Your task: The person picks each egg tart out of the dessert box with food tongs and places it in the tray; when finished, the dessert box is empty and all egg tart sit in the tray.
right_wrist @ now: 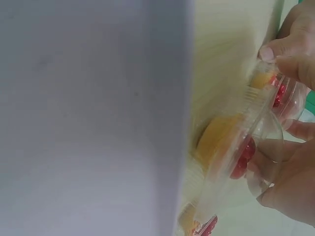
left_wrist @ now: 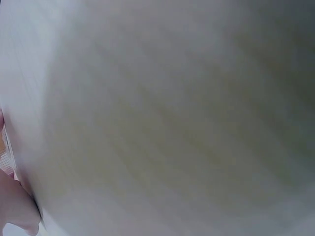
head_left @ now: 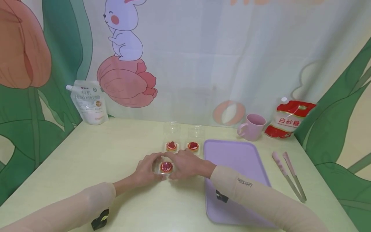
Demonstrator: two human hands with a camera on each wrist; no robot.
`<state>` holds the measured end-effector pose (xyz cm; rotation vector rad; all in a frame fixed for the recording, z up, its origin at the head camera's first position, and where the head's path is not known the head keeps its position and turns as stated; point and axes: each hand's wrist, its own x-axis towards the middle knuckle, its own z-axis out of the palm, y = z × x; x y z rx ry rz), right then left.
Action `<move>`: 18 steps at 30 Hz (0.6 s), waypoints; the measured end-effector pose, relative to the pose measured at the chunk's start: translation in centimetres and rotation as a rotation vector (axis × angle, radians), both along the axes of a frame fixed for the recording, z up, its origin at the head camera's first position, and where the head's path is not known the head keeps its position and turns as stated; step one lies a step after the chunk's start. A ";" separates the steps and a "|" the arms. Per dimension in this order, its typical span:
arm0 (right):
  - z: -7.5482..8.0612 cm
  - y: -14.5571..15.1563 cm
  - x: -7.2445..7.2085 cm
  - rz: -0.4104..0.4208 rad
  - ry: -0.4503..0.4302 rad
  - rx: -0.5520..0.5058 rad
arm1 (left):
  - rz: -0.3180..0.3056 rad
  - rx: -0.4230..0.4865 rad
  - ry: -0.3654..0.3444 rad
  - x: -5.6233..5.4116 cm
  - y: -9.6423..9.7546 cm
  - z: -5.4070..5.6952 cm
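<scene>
Just left of the tray, both hands hold a small clear plastic box (head_left: 156, 168) between them. A tart (head_left: 166, 167) with a red topping and a pale rim shows through it. My left hand (head_left: 146, 170) grips the box's left side, thumb at the near edge. My right hand (head_left: 186, 162) curls round the right side, its index finger reaching over the far edge. Behind the hands, a second tart (head_left: 171, 146) and a third tart (head_left: 193, 146) sit in similar boxes with their clear lids (head_left: 172, 127) raised at the back. Clear plastic and tarts (right_wrist: 221, 140) also show in the right wrist view.
A purple tray (head_left: 232, 151) lies under the right forearm. Beyond it stand a pink mug (head_left: 251, 127) and a red-and-white sugar pouch (head_left: 290, 119). Pink-handled tongs (head_left: 290, 177) lie at the right. A white spouted pouch (head_left: 90, 103) stands at the back left.
</scene>
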<state>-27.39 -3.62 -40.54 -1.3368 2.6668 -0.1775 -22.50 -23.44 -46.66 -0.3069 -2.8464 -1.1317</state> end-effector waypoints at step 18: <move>1.4 0.3 -1.1 -0.033 -0.248 -0.039 | 0.011 0.001 -0.035 0.0 0.3 0.2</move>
